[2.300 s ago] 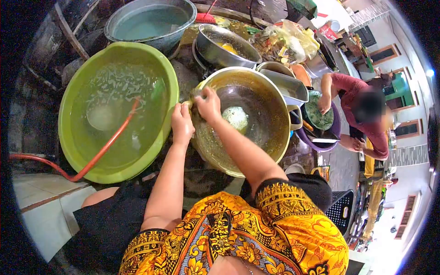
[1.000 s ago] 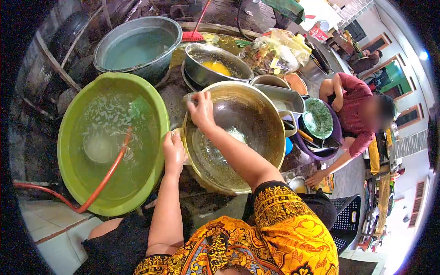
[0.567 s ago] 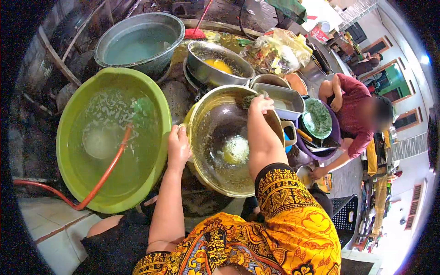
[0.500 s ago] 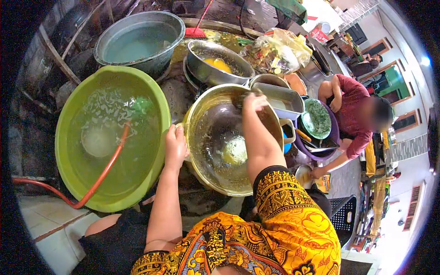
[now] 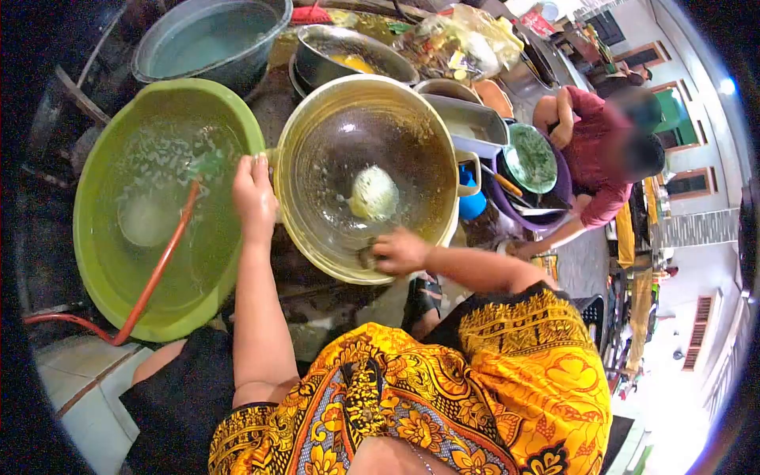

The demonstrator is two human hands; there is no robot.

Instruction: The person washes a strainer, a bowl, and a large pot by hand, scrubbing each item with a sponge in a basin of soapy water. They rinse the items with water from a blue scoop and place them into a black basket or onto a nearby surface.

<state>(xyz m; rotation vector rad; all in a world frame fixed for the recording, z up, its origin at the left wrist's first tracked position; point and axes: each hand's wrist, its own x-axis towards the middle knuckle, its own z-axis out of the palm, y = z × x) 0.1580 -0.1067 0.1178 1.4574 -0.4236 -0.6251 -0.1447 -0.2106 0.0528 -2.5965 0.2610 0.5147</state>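
Note:
A large metal pot (image 5: 419, 138) faces up toward me, its inside streaked with brown residue. At its left side, my left hand (image 5: 255, 198) is closed around the handle there. My right hand (image 5: 402, 252) is inside the pot by the near rim, fingers wrapped round a small dark scrubber (image 5: 367, 255) pressed to the wall. A whitish patch (image 5: 374, 192) shows on the pot's bottom. The opposite handle (image 5: 469, 174) sticks out on the right.
Left stands a green basin (image 5: 87, 214) of water with a red hose (image 5: 162, 273) in it. Beyond are a grey tub (image 5: 273, 39) and a metal pan (image 5: 396, 67). On the right, a purple basin (image 5: 564, 186) holds dishes, near a crouching person (image 5: 590, 142).
My right hand has swept from the pot's far inner wall to the near side with the scrubber. The pot's opening is turned more toward me; my left hand keeps its grip.

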